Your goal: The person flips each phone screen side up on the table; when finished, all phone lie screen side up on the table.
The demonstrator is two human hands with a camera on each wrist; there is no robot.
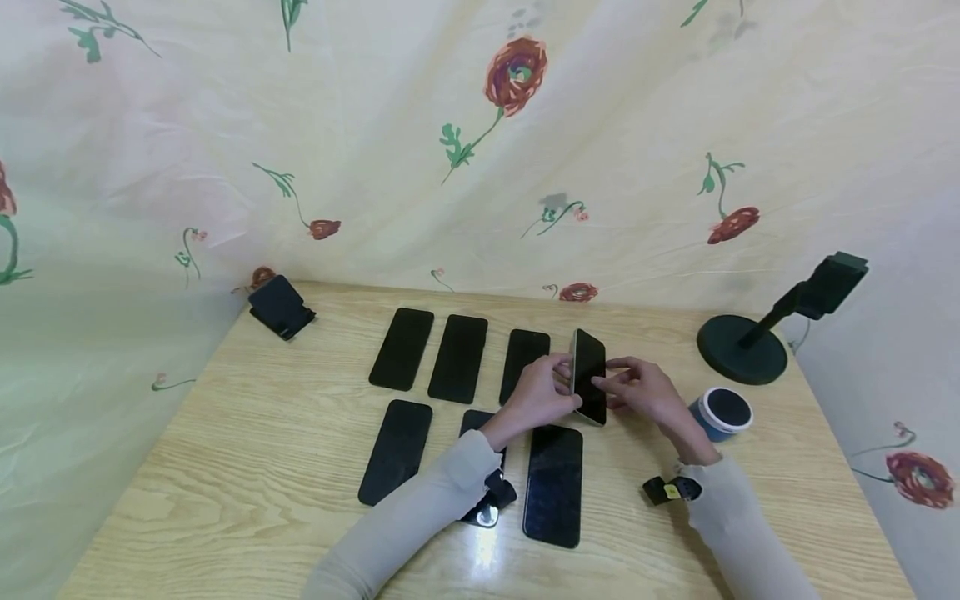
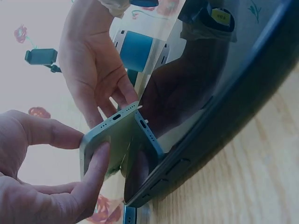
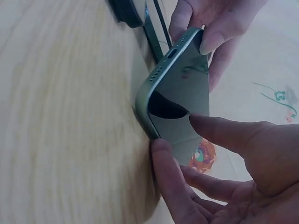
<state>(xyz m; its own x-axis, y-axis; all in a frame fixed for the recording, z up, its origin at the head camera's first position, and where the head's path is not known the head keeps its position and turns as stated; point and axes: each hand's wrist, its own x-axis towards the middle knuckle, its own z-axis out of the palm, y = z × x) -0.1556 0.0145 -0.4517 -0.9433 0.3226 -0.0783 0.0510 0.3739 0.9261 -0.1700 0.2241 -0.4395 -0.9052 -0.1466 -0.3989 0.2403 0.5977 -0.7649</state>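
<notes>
In the head view a smartphone (image 1: 589, 377) with a dark screen and pale green frame is held tilted up above the table. My left hand (image 1: 542, 390) grips its left long edge, and the left wrist view shows thumb and finger pinching the pale green back (image 2: 112, 140). At the opposite edge is my right hand (image 1: 647, 390). The right wrist view shows that thumb touching the glossy screen (image 3: 184, 93) and a finger at the lower edge. Close by, a dark phone (image 1: 553, 487) lies flat below, and another phone (image 1: 522, 358) lies partly behind my left hand.
More dark phones lie in two rows, among them one phone (image 1: 402, 348) at back left and one partly covered by my left sleeve (image 1: 442, 483). A blue tub (image 1: 722, 414) and black phone stand (image 1: 742, 350) are at right. A folded black stand (image 1: 281, 306) sits far left.
</notes>
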